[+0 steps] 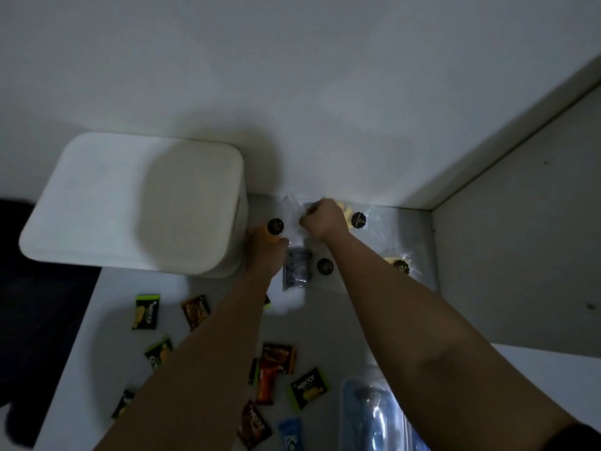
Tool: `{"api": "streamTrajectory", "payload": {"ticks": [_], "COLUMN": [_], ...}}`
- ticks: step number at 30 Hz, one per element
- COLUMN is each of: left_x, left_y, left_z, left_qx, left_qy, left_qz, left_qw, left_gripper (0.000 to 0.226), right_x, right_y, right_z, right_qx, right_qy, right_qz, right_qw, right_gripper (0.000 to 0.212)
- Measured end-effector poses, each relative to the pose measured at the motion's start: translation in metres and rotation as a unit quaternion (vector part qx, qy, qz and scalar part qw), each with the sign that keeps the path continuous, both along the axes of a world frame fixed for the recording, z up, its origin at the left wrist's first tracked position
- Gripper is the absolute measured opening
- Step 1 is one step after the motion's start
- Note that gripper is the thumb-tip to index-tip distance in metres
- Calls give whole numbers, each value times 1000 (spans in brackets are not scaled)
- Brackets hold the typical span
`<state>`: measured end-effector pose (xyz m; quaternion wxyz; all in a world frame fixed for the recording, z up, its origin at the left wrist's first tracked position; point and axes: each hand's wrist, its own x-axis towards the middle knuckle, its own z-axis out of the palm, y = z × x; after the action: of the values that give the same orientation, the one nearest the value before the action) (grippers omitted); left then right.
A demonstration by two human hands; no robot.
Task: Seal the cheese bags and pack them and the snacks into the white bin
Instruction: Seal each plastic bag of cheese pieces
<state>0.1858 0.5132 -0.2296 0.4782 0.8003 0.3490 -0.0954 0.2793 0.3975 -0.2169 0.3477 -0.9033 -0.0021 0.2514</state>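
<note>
Both bare arms reach up the middle of the view toward the back wall [292,76]; the right hand [323,219] sits just past centre toward 1 o'clock, fingers curled into a fist that pinches the top of a clear cheese bag [292,206] lying against the foot of the wall; the left hand [266,245], just beside it at the 9 o'clock side, has its fingers curled too and seems to grip the same bag's lower edge, though the dim light makes the exact hold hard to read; a round black sticker [275,226] shows just above the left knuckles.

More clear bags with yellow cheese and black stickers lie on the pale table [325,320]: one [357,219] at 3 o'clock from the right hand, another [400,265] further toward 4 o'clock near the side wall; a dark packet [296,270] lies between the forearms with one more sticker [325,266] beside it.

The white bin [130,203] stands at 9 o'clock from the hands, touching the wall, its side close to the left hand.

Snack packets are scattered toward 6 and 7 o'clock: a green one [146,311], a brown one [194,311], an orange-brown one [278,358], another green one [307,387], a blue one [291,434]; a clear plastic box [374,415] with blue contents sits at 5 o'clock under the right forearm.
</note>
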Motion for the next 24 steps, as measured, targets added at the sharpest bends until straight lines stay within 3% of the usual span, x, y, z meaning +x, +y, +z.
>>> {"api": "streamTrajectory", "payload": {"ticks": [4,7,10,13,16,20,24], "left_x": [-22,-44,-64,-89,-120,-159,-193], "left_y": [-8,-9,-9,-9,-4,5,17], "left_z": [41,64,100,132,152,172,180], "left_qx": [-22,-102,-235,-278,-310,-320,-325], "left_qy": [-11,-65,-109,-127,-153,-172,-181], "left_qz": [22,38,53,5,-17,-43,-51], "left_qw": [999,992,964,952,938,931,927], "left_gripper": [23,34,20,15,12,9,16], "right_x": [-20,-52,-93,-140,-185,-237,-271], "right_y": [-14,-22,-29,-35,-35,-31,-24], "right_z": [36,70,108,140,162,181,190], "right_qx": [103,167,231,291,326,366,387], "right_qy": [23,30,47,68,72,60,58], "right_qz": [-70,-90,-91,-98,-93,-110,-128], "right_qw": [992,981,968,949,938,922,911], "right_gripper": [8,9,15,4,15,12,29]}}
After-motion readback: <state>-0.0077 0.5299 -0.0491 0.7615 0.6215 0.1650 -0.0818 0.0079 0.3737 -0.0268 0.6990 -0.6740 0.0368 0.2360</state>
